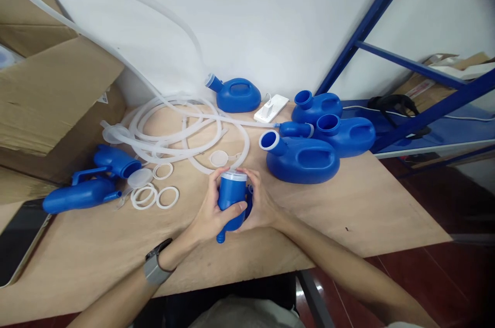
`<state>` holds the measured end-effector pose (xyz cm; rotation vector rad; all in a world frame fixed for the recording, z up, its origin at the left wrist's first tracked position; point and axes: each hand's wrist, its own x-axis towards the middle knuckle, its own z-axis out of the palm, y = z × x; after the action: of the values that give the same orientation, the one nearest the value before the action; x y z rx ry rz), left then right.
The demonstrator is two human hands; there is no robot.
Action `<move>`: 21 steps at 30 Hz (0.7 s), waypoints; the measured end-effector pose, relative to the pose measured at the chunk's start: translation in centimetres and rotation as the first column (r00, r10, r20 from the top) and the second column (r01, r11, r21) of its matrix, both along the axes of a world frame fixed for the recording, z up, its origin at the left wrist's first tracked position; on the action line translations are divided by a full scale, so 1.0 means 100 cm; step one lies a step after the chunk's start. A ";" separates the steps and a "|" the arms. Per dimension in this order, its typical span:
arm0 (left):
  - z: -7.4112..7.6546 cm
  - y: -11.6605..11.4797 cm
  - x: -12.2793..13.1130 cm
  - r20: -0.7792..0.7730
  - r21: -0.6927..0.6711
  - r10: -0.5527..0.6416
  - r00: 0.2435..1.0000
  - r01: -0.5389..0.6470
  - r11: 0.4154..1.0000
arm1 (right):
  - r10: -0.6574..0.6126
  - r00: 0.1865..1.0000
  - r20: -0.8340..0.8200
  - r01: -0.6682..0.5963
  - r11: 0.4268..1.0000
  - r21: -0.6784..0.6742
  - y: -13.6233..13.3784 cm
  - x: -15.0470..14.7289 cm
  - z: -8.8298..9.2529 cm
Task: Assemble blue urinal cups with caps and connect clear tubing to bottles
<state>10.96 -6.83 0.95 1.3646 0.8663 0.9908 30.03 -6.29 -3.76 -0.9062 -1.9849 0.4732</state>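
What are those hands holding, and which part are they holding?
A blue cup, by its sides, up to near the white rim: left hand on one side, right hand on the other.

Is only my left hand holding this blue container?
No, your left hand and right hand are both wrapped around the blue container.

A blue container (232, 196) is held pale end forward between the hands (214, 214) (261, 205).
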 end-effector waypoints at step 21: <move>0.004 0.004 -0.003 0.061 -0.139 0.011 0.998 -0.002 0.990 | 0.044 0.996 -0.071 -0.045 0.999 -0.008 -0.001 -0.005 0.006</move>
<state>10.66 -6.39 1.37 1.2079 0.8776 0.9542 29.53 -6.44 -3.20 -0.8412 -1.9429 0.5334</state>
